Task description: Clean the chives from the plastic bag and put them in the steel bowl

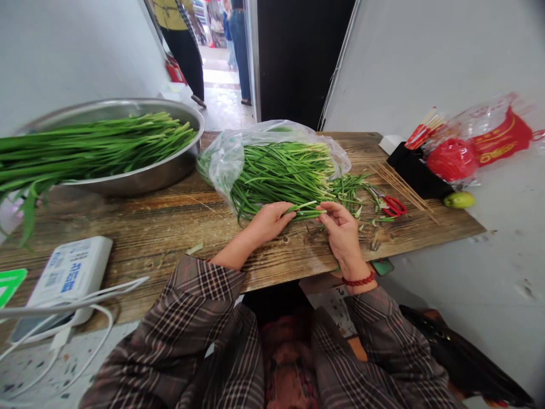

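Wooden worktop. Near edge closest to me, my left hand grips few green stalks; my right hand pinches pale ends, probably for evenness. Leafy pile just behind, bagged, seemingly for easy reach.

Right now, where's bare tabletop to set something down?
Largest: bare wood between steel basin, white device and left hand, bar one small scrap. Smaller: front strip between that forearm and right hand. Crowded: right of the bagged greens, with trimmings, red-handled scissors, skewers, black box.
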`<state>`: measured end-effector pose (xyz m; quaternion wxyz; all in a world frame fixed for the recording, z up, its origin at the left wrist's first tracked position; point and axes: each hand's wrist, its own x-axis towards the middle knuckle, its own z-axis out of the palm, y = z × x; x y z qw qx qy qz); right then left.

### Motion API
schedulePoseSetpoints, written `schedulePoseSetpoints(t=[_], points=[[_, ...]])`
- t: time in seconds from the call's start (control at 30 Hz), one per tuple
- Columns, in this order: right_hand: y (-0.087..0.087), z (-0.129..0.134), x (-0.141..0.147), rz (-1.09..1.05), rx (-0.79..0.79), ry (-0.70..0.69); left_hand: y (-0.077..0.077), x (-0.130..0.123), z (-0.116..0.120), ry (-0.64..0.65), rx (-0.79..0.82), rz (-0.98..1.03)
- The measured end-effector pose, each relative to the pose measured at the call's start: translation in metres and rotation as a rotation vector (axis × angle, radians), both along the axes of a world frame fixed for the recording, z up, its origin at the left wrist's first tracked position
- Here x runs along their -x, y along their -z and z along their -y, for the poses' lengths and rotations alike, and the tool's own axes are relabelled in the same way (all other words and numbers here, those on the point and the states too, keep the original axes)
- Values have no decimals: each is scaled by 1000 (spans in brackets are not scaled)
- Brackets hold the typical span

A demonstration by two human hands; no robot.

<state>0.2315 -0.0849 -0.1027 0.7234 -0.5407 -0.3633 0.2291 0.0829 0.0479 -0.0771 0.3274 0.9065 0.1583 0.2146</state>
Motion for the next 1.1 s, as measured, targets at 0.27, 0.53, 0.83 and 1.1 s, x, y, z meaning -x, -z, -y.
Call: schedulePoseSetpoints(t=[0.27,0.53,0.83,1.1], points=[[4,-2,-3,89,50,17,-5,1,2,-148,41,-4],[-23,0,3,837,126,158,1,0,0,-134,7,-18],[-31,-17,13,539,99,202,-1,1,1,-127,36,-27],[-23,9,-20,112,102,278,-2,1,-2,-194,85,39]])
